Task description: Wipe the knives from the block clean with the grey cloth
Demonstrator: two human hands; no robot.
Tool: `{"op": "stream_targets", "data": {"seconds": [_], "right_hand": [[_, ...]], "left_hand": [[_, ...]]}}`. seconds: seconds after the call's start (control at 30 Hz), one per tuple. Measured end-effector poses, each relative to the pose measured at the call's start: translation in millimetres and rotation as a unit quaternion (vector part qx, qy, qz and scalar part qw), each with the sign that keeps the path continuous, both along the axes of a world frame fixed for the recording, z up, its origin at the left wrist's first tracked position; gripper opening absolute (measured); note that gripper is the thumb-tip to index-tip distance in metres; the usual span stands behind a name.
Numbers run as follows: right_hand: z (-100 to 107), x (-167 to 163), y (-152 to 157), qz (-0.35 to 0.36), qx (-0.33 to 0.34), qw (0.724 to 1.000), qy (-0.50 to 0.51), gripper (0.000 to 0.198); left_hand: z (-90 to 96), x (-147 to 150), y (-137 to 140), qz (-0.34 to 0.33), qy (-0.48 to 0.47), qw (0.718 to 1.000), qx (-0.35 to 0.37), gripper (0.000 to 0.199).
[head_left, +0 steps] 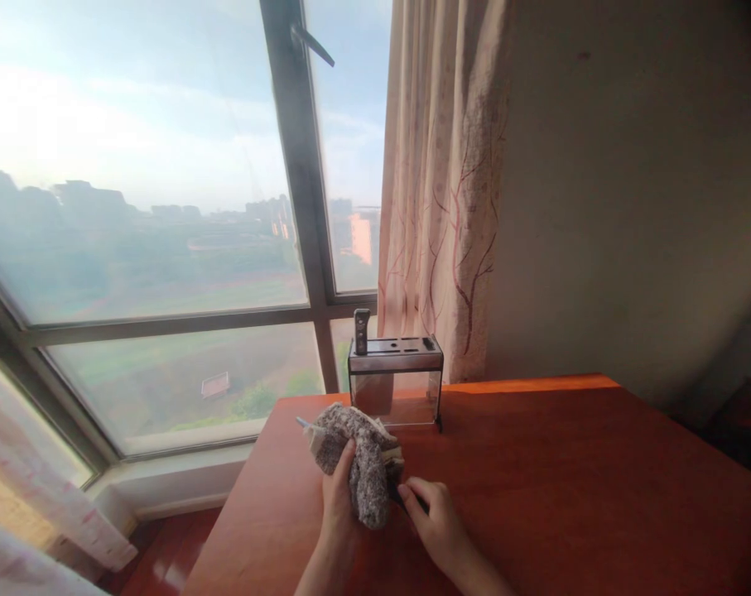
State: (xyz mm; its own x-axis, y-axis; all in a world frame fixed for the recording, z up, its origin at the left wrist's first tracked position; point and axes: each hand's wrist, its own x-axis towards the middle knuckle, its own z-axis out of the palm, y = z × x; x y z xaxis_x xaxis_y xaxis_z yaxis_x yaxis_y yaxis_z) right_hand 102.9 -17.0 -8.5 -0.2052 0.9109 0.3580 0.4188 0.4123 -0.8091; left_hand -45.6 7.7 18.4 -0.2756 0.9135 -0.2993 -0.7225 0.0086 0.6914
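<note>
My left hand (339, 497) grips a grey speckled cloth (359, 463), bunched over something with a thin blade tip poking out at its upper left. My right hand (434, 517) holds a dark handle (412, 499) that runs into the cloth from the right. Both hands hover just above the red-brown wooden table (536, 480). Behind them, near the table's far edge, stands a clear knife block (395, 382) with a slotted metal top; one dark knife handle (361, 331) sticks up from its left end.
A large window fills the left side, with its sill below the table's far left corner. A patterned pink curtain (443, 190) hangs behind the knife block. A plain wall lies at the right.
</note>
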Motion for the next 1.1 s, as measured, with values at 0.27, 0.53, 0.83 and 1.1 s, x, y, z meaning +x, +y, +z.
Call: {"op": "stream_targets", "data": {"seconds": [0.27,0.53,0.83,1.1], "right_hand": [[14.0,16.9,4.0,0.024,0.14,0.986,-0.085,0.02],[21.8,31.9,9.0,-0.014,0.171,0.981,-0.095,0.02],[20.2,35.3,10.8,-0.034,0.133,0.99,-0.023,0.024],[20.4,27.1,8.9,-0.03,0.089,0.995,0.041,0.034]], "left_hand": [[10.6,-4.8,-2.6,0.01,0.055,0.998,0.001,0.041],[30.9,-24.8,-3.1,0.022,0.015,1.0,0.0,0.021],[27.0,-30.9,-3.0,-0.019,0.008,1.0,-0.02,0.021],[17.3,-14.3,-11.3,-0.071,0.062,0.996,0.007,0.051]]}}
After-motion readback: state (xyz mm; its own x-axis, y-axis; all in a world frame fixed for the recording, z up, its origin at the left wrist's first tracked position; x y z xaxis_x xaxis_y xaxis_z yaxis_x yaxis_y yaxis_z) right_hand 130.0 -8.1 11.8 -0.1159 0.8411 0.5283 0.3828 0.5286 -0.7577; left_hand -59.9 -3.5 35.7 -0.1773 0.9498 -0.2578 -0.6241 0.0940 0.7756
